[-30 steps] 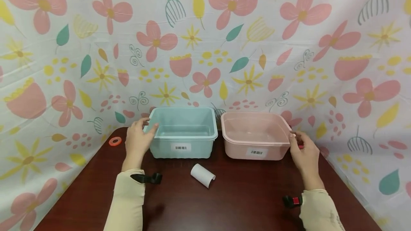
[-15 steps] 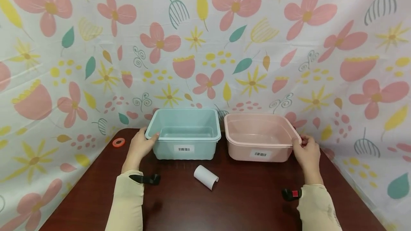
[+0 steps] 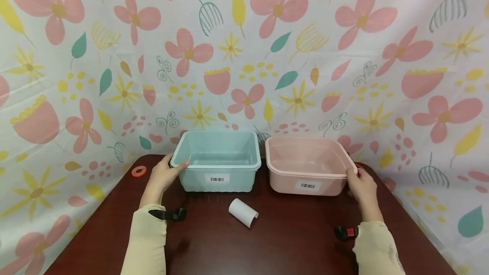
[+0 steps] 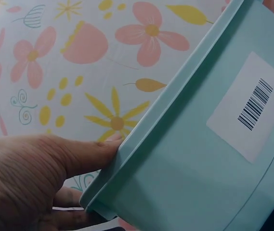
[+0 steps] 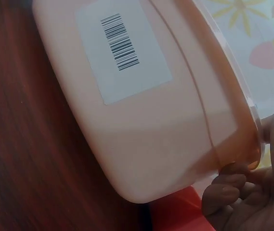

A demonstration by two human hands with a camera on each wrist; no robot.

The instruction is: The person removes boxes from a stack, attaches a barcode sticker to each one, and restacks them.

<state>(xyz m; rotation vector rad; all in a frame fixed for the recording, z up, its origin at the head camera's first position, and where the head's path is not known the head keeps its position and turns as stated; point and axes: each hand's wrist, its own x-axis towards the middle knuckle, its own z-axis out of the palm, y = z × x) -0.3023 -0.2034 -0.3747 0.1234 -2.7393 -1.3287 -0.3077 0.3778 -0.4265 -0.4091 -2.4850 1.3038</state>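
A light-blue plastic bin (image 3: pixel 217 179) and a pink plastic bin (image 3: pixel 286 185) stand side by side at the back of the table, each with a barcode label on its front. My left hand (image 3: pixel 162 175) grips the blue bin's left rim. In the left wrist view its thumb (image 4: pixel 91 154) lies over the rim, with fingers below. At the pink bin's front right corner, my right hand (image 3: pixel 363 186) holds the rim, fingers (image 5: pixel 226 192) curled under the lip in the right wrist view. Nothing shows inside either bin's visible part.
A curved white piece (image 3: pixel 243 212) lies on the dark wooden table (image 3: pixel 282 241) before the bins. An orange ring (image 3: pixel 139 171) is at the left edge. Something red (image 5: pixel 180 209) sits beyond the pink bin. A flowered cloth (image 3: pixel 244 54) hangs close behind.
Both hands have come onto the bin rims: the left thumb has settled over the blue rim, and the right hand has taken hold of the pink corner. The head view has shifted slightly.
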